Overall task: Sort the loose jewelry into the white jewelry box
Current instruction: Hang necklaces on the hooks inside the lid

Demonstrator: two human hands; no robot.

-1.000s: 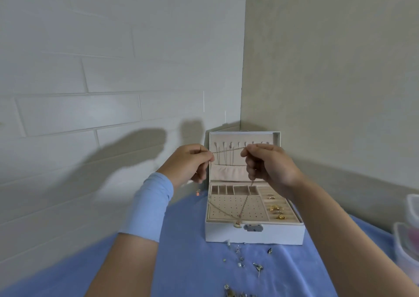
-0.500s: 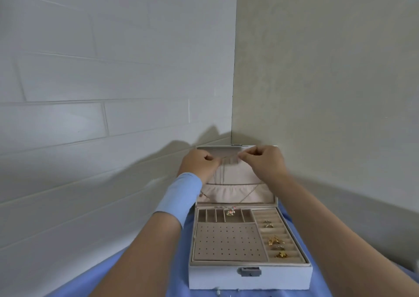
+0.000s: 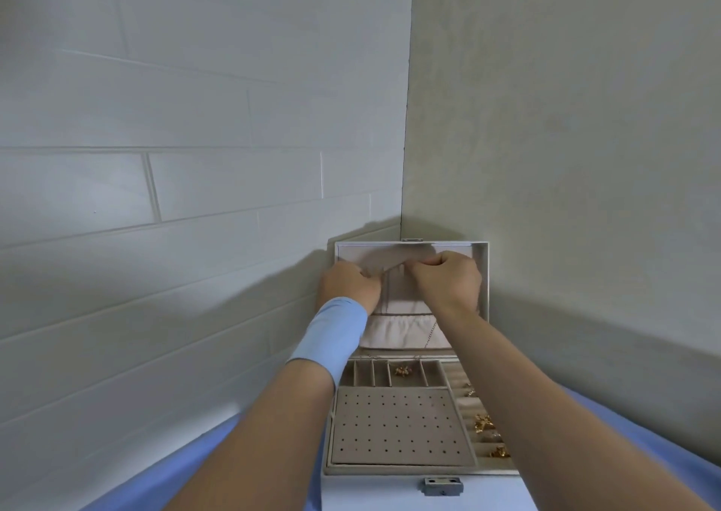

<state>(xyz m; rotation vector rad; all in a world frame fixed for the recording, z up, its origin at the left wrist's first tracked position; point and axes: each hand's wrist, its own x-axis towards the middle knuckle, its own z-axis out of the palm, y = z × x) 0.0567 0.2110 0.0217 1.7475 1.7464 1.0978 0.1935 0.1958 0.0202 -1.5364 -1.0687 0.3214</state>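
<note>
One thin gold chain necklace (image 3: 431,333) hangs inside the raised lid of the single white jewelry box (image 3: 483,276), which stands open in the corner where the two walls meet. The chain drops from under the right wrist, crosses the gathered cream fabric pocket (image 3: 402,333) in the lid, and its small gold pendant (image 3: 403,371) lies in one of the narrow compartments along the back of the tray.

Two hands are raised to the upper part of the lid lining, knuckles toward the camera, both forearms reaching across the tray. The left hand (image 3: 349,284) has its fingers curled in and its fingertips pressed together at the lining. The right hand (image 3: 444,280) is curled the same way, thumb and forefinger pinched just beside the left hand's. Each nips an upper end of the necklace, though the strand is almost too fine to see at the fingertips.

In the box tray, one beige velvet panel dotted with small holes (image 3: 398,428) fills the front left. Beside it, the ridged slots on the right hold at least three gold pieces (image 3: 483,422); the right forearm hides part of that column. One grey metal latch (image 3: 443,485) sits on the front wall.

A light blue wristband (image 3: 331,331) wraps the left wrist. The box rests on a blue cloth (image 3: 195,471).
</note>
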